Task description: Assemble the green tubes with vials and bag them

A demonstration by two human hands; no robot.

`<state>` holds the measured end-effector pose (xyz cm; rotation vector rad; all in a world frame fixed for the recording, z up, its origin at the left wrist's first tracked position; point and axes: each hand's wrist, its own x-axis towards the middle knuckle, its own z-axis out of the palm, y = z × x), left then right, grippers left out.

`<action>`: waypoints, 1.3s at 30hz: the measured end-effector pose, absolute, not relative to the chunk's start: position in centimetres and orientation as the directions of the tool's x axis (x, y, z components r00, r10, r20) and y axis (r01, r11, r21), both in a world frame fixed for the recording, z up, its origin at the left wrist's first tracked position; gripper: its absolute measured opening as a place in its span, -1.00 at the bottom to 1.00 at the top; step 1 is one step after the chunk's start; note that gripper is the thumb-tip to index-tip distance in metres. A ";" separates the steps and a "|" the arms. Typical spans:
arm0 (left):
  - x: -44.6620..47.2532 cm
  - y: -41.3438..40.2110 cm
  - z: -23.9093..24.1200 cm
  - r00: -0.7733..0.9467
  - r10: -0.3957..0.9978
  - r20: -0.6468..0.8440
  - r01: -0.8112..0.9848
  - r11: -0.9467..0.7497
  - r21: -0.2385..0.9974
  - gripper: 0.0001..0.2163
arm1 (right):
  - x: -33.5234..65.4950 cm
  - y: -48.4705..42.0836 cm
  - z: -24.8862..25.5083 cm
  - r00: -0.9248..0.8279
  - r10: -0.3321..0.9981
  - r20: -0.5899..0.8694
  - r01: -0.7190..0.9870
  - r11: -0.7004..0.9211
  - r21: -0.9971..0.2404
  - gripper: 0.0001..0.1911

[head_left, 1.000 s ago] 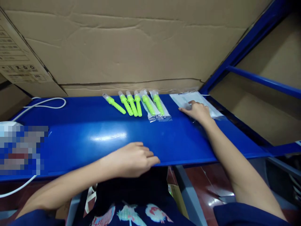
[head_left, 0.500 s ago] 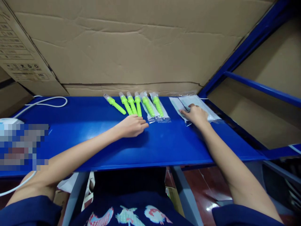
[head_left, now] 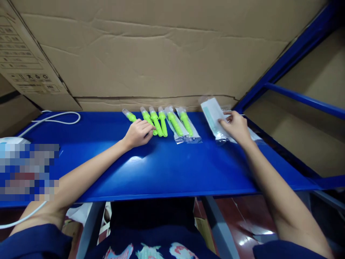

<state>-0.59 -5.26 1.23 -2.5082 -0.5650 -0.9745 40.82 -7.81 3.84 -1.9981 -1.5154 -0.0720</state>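
My left hand (head_left: 139,133) has its fingers curled over the lower part of the leftmost lime-green stick with a clear cap (head_left: 131,117); what lies under the fingers is hidden. Just right of it lie several more such sticks (head_left: 163,126), unwrapped. Beyond these are two sticks in clear plastic sleeves (head_left: 175,124) (head_left: 188,124). My right hand (head_left: 235,126) pinches the edge of a flat, pale packet in clear plastic (head_left: 212,117), tilted up off the table. More flat packets (head_left: 254,135) lie partly hidden behind that hand.
A cardboard wall (head_left: 161,64) stands along the back of the blue table (head_left: 172,169). A white cable (head_left: 64,118) loops at the left, near a white device (head_left: 13,142) and a pixelated patch. Blue metal bars (head_left: 304,99) frame the right side.
My right hand has lifted a flat packet off the others and tilted it up. My left hand has moved left and away from me, onto the leftmost green stick. The view has shifted slightly.
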 end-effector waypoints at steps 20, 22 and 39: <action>-1.8 -1.7 -0.1 -0.158 0.966 0.204 -0.244 -0.239 0.940 -0.54 | 19.2 -4.5 5.9 -0.186 0.952 0.245 0.814 0.289 -0.505 -0.62; -2.1 -1.2 -0.4 -0.186 0.965 0.184 -0.244 -0.227 0.943 -0.55 | 20.2 -2.8 6.1 -0.098 0.953 0.288 0.901 0.207 -0.380 -0.64; -1.7 -2.0 -0.2 -0.103 0.994 0.035 -0.292 -0.064 0.954 -0.61 | 20.8 3.1 6.4 -0.185 0.918 -0.351 0.789 -0.074 -0.610 -0.59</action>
